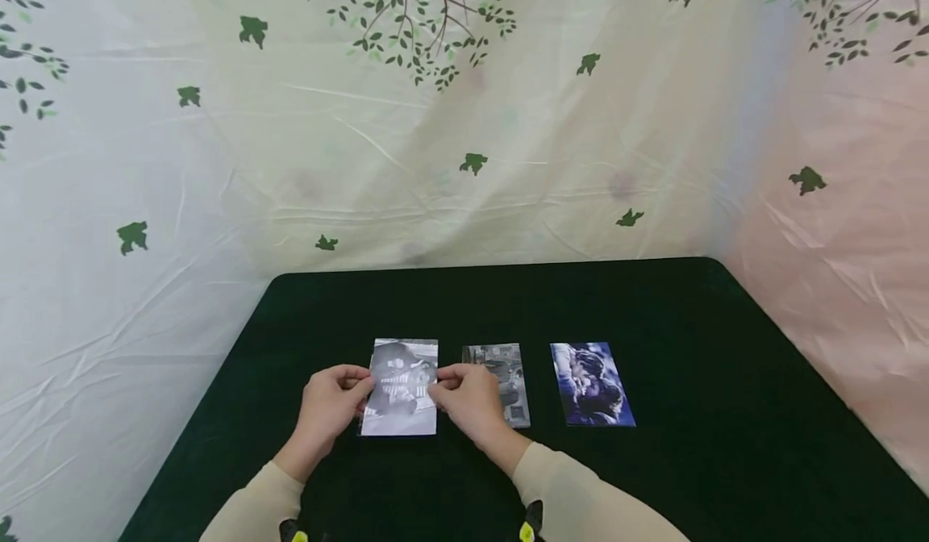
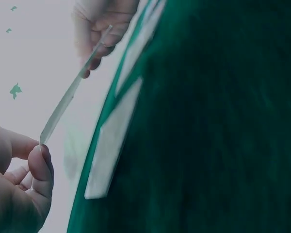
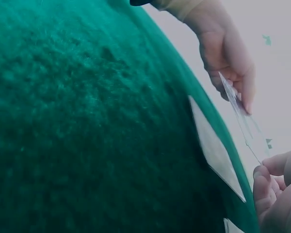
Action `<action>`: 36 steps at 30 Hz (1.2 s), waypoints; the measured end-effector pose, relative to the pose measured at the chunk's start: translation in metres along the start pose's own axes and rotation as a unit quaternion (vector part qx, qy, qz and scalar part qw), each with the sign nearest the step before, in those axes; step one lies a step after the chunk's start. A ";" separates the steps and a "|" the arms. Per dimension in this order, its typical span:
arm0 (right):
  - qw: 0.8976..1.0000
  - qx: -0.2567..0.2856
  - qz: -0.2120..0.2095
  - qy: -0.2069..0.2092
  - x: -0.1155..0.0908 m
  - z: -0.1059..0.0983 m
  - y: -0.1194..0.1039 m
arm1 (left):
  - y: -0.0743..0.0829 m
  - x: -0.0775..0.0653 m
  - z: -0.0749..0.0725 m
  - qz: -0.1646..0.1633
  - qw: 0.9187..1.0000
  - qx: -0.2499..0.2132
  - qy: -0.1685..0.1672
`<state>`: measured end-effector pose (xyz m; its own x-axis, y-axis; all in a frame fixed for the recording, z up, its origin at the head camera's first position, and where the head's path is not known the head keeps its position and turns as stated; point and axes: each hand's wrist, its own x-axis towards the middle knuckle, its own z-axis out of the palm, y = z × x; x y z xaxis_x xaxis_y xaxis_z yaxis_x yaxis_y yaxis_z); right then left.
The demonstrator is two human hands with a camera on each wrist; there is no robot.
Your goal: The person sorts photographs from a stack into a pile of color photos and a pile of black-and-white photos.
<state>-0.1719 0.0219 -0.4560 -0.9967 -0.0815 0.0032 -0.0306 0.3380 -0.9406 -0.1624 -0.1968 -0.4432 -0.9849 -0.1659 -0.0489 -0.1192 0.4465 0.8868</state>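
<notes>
A grey-and-white photo card [image 1: 400, 389] is held up by its two side edges, its printed face toward the head camera. My left hand [image 1: 331, 405] pinches the left edge between thumb and fingers. On the opposite edge, my right hand [image 1: 475, 403] pinches it the same way. Both wrist views show this card [image 2: 68, 102] raised off the dark green cloth, with another card [image 2: 114, 141] lying flat below. A second grey picture card [image 1: 514, 393] lies just right of the held one, partly hidden by my right hand.
Farther right lies a blue-purple picture card [image 1: 593, 385]. The table [image 1: 697, 332] has a dark green cloth and rounded back corners. Behind it hangs a pale curtain [image 1: 406, 171] printed with leaves and branches.
</notes>
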 end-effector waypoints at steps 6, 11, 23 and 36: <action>0.997 -0.065 -0.034 0.013 0.007 0.016 -0.001 | -0.010 0.004 -0.010 0.004 0.999 0.038 -0.008; 0.994 -0.101 -0.041 0.023 0.012 0.023 0.000 | -0.016 0.013 -0.012 0.013 0.998 0.064 -0.021; 0.988 -0.152 -0.022 0.028 0.021 0.031 0.004 | -0.021 0.024 -0.007 0.017 0.992 0.123 -0.038; 0.987 -0.157 -0.029 0.019 0.025 0.032 0.004 | -0.028 0.032 -0.006 0.008 0.988 0.140 -0.058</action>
<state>-0.1948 -0.0088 -0.4710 -0.9945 -0.0762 0.0715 -0.1031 0.6081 -0.7871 -0.1897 -0.2202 -0.4665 -0.9928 -0.0615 -0.1030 -0.1173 0.6765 0.7271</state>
